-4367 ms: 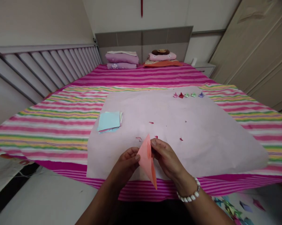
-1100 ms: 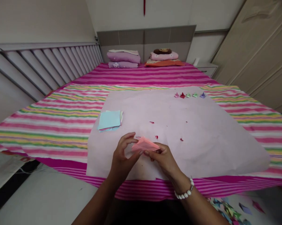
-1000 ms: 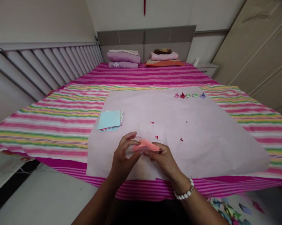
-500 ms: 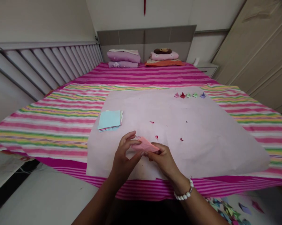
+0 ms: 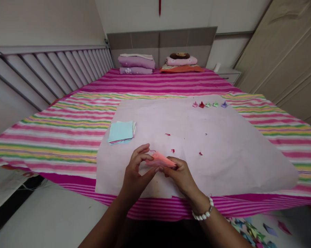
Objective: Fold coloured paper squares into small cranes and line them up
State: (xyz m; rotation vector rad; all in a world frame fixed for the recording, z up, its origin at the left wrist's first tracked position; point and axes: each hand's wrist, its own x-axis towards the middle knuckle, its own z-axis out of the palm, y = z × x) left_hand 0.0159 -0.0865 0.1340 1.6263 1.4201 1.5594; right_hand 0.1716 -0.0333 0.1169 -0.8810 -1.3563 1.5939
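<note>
A folded salmon-pink paper (image 5: 160,160) lies flat between both hands, just above the large pale pink sheet (image 5: 222,151) spread on the bed. My left hand (image 5: 136,172) pinches its left end with thumb and fingers. My right hand (image 5: 179,174), with a white bead bracelet on the wrist, grips its right end. A stack of coloured paper squares (image 5: 121,132), light blue on top, rests to the left on the sheet's edge. A row of several small folded paper pieces (image 5: 209,104) sits at the sheet's far right.
The bed has a striped pink cover (image 5: 54,131). Small red paper scraps (image 5: 172,151) dot the sheet. Folded bedding (image 5: 136,64) lies by the headboard. A slatted rail (image 5: 54,72) runs along the left. Coloured paper pieces (image 5: 253,230) litter the floor at lower right.
Earlier the pink paper stood upright between my hands. It now lies flat and lower, near the sheet. Over the last second the hands have barely shifted.
</note>
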